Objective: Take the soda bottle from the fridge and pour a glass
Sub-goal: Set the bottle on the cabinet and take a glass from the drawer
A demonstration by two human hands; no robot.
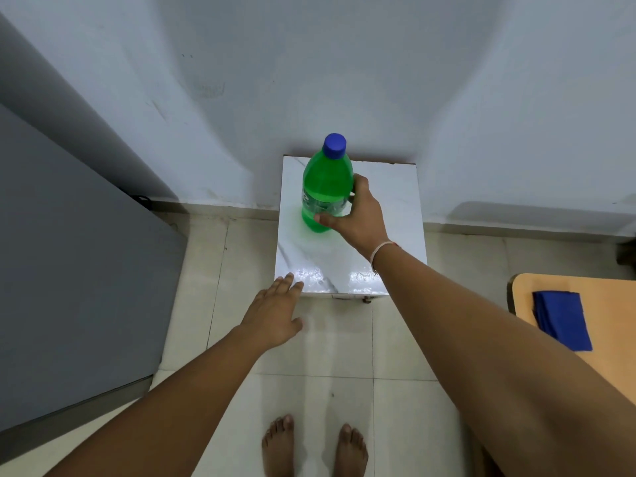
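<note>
Soda bottle (326, 187) in right hand (358, 215)

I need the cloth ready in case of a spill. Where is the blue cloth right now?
The blue cloth lies folded on the orange table at the right edge of the head view, beyond the right forearm and away from the white stand holding the bottle.

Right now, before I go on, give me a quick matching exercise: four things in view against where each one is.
Things:
1. soda bottle
2. blue cloth
3. left hand
4. right hand

Places:
A. lying on the orange table at the right
B. open, by the near left corner of the white stand
C. upright on the white stand
D. wrapped around the bottle's lower body

Pairs: 1-C, 2-A, 3-B, 4-D
</note>
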